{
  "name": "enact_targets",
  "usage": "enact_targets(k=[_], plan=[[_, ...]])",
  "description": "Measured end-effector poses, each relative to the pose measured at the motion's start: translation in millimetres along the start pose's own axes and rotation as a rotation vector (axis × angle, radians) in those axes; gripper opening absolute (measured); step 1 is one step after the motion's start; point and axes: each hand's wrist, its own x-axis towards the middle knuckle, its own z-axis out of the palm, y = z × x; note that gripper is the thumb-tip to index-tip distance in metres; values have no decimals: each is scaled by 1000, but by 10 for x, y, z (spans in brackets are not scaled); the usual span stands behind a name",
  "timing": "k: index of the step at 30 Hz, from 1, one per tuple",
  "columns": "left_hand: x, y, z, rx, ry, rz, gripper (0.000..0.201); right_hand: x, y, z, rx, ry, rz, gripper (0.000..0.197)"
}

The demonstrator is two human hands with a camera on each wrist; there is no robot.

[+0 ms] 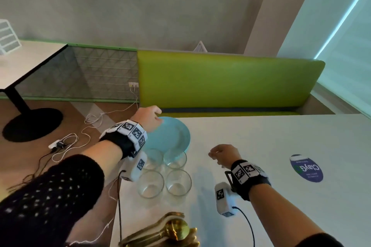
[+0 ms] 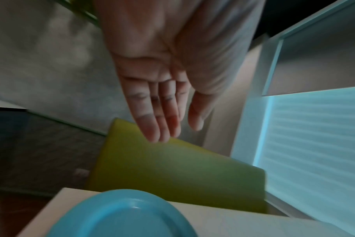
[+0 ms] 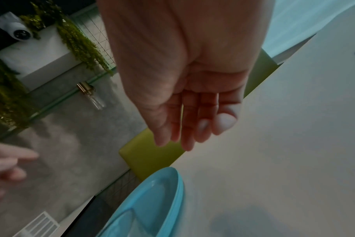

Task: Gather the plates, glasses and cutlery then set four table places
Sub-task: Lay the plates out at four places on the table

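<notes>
Blue plate [image 1: 170, 136], nothing on it, at the bench [image 1: 281, 146] far-left corner. Four clear glasses [image 1: 150, 184], all empty, grouped just nearer. Gold cutlery [image 1: 172, 230] heaped at the near edge, partly cut off. Left hand [image 1: 148, 116] above the plate rim, fingers straight, holding nothing; right hand [image 1: 222, 153] loosely relaxed, holding nothing, over bare bench.

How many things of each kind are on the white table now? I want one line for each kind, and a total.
Blue plates: 1 visible; whether more lie stacked under it, cannot tell.
Glasses: 4
Gold cutlery: 1 pile; the pieces overlap and cannot be counted.
Round sticker: 1
Total: 7, taking the pile as one.
</notes>
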Motion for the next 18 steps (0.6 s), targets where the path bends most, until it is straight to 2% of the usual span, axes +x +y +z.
enact_targets(k=[2,5,9,12,15,18], plan=[[334,-165,-73,1,-30,-119,45,322,-133,-18,44,-33,27,25],[680,-441,-27,115,-82,-223,48,734,-281,36,86,-71,63,29],[938,-755,201,153,-232,-298,58,1126,-386,242,93,-171,92,38],[1014,-967,374,142,-310,-334,64,1311,-406,449,16,-243,111,52],[1084,-1201,565,100,-310,-382,68,1453,-361,628,-43,-267,151,66],[1148,-1361,757,-30,-282,-423,73,1536,-334,719,-31,-318,189,68]])
